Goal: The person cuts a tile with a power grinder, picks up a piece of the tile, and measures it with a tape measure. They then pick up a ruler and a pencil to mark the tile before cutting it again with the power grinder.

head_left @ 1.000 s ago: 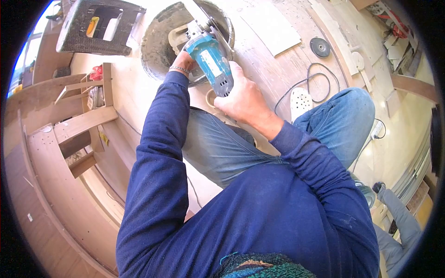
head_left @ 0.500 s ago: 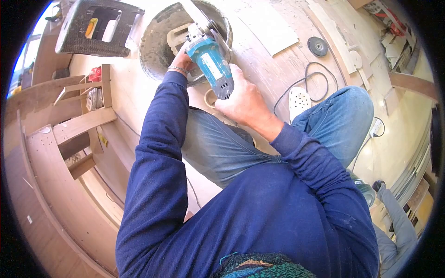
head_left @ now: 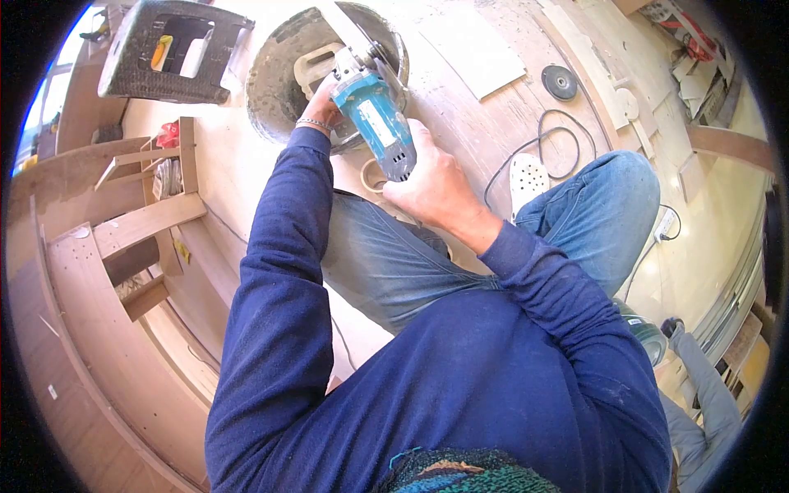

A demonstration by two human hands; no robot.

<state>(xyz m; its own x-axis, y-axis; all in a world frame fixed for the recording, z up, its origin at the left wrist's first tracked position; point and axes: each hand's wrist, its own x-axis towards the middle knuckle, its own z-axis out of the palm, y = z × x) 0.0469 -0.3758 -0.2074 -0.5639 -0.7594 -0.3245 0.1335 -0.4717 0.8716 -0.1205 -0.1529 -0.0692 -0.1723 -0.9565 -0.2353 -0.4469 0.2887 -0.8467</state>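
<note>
A teal angle grinder (head_left: 374, 119) is held over a large, dirty round bucket (head_left: 267, 82). My right hand (head_left: 436, 177) grips the rear end of its body. Near the metal gear head, my left hand (head_left: 321, 105) is closed against the grinder's side, its fingers mostly hidden behind the tool. The thin cutting disc (head_left: 393, 70) sits edge-on at the front. Touching or very close to it, a narrow white strip (head_left: 347, 26) reaches across the bucket; what supports the strip is hidden. A beige piece with a slot (head_left: 315, 67) shows inside the bucket.
A dark plastic stool (head_left: 156, 80) stands far left, beside wooden framing (head_left: 74, 279). On the right are a white panel (head_left: 477, 53), a black disc (head_left: 560, 82), a looped cord (head_left: 538, 135) and wood strips (head_left: 596, 62). Another person's grey sleeve (head_left: 703, 374) shows lower right.
Almost nothing differs. The grinder and both hands have shifted very slightly, and the camera view has moved a little.
</note>
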